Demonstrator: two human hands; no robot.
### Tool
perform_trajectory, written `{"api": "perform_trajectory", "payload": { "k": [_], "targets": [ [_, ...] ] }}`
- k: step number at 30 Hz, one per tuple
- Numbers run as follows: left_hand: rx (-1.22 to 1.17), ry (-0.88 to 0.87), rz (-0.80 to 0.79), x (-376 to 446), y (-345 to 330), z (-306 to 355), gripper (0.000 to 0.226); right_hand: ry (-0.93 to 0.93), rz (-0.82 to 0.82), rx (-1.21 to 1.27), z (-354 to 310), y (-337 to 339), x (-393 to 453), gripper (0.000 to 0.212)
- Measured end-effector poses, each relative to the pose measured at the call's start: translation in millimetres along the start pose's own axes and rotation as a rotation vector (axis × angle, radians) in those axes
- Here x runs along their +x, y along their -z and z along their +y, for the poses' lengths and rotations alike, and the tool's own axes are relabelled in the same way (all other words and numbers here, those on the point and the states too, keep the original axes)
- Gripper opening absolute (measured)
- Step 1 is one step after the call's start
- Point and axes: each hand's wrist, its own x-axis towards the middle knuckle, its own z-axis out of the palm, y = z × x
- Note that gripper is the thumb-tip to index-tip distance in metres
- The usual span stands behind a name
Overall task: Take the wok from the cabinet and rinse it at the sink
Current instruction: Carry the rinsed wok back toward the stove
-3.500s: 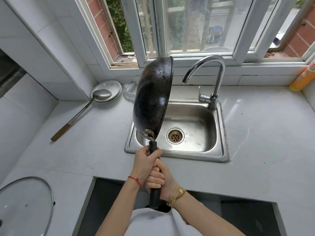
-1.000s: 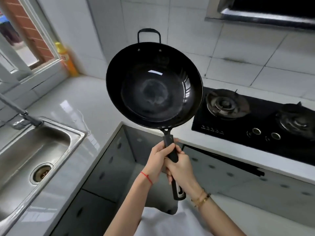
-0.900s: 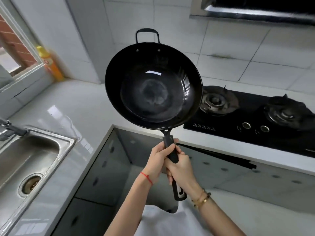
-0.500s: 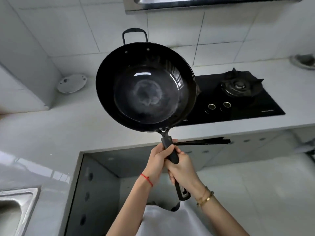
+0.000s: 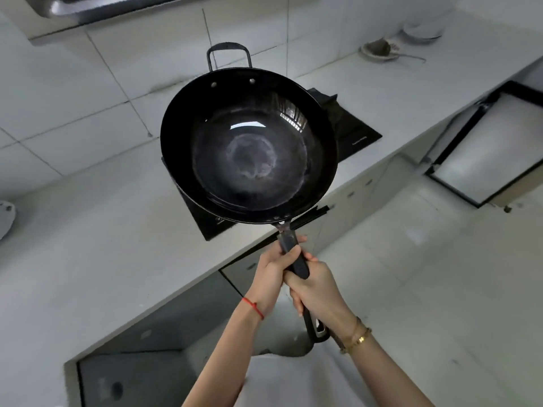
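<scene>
Two bare forearms reach up from the bottom edge. Right hand [image 5: 318, 292], w/ a gold bracelet at the wrist, has its fingers wrapped round the long black handle [image 5: 296, 261] low down; left hand [image 5: 271, 274], w/ a red string at the wrist, grips the same handle just above it. The black wok [image 5: 248, 146] is held in the air, inside facing the camera, over the black stove [image 5: 351, 130] set into the white table [image 5: 97, 239]. Beyond: tiled wall, two dishes [image 5: 379, 49] at far right.

Wok [image 5: 249, 148] above hob [image 5: 352, 127]; hands [image 5: 296, 283] below wok; plates [image 5: 382, 49] far right on counter [image 5: 88, 245].
</scene>
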Motion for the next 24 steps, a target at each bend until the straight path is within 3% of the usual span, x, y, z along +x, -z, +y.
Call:
{"api": "perform_trajectory", "payload": {
  "k": [6,10,17,24],
  "targets": [
    [0.024,0.04,-0.088,57.7,-63.1,-5.8,0.027,-0.032,0.092,0.034,-2.2,72.4,23.2,0.01],
    [0.027,0.049,-0.138,104.7,-126.6,-8.6,0.028,-0.057,0.141,0.025,-4.5,145.8,47.2,0.02],
    [0.004,0.052,-0.161,185.8,-242.6,-20.1,0.03,-0.063,0.184,0.019,-7.7,279.5,86.7,0.014],
    [0.055,0.073,-0.161,259.2,-313.0,-21.4,0.028,-0.056,0.179,0.039,-11.0,369.5,133.1,0.015]
  ]
}}
